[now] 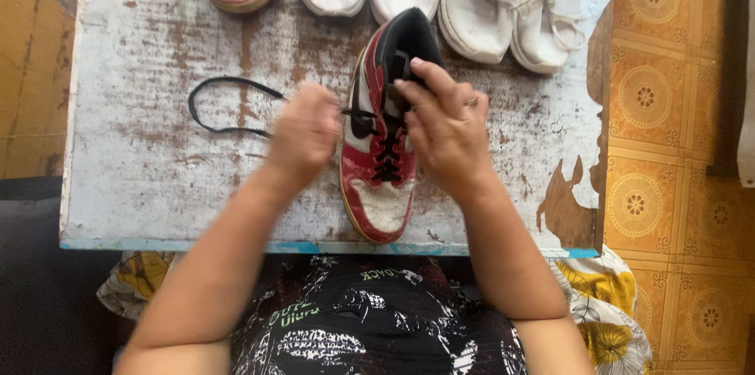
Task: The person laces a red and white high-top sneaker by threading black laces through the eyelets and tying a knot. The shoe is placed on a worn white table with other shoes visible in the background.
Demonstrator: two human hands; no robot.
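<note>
Your lap, in a black printed fabric, is filling the bottom of the frame and hiding the table's (141, 210) near legs. Your left hand (305, 133) is blurring at mid-frame, its fingers curling together in a loose fist; the lace (224, 104) is running to it, but you cannot tell whether the fingers are actually pinching it. Your right hand (447, 125) is lying on the sneaker (381, 186), fingers together and pressing on the tongue, covering its right side.

The sneaker is sitting at the centre of the table, red, white and black, its white toe scuffed. Its long axis is running near to far, toe pointing toward you, heel toward the top of the frame. The thin black lace is looping out to the left. The tabletop is showing flaking white paint over brown wood.

Along the top edge, pale shoes (472, 5) are being cut off by the frame.
</note>
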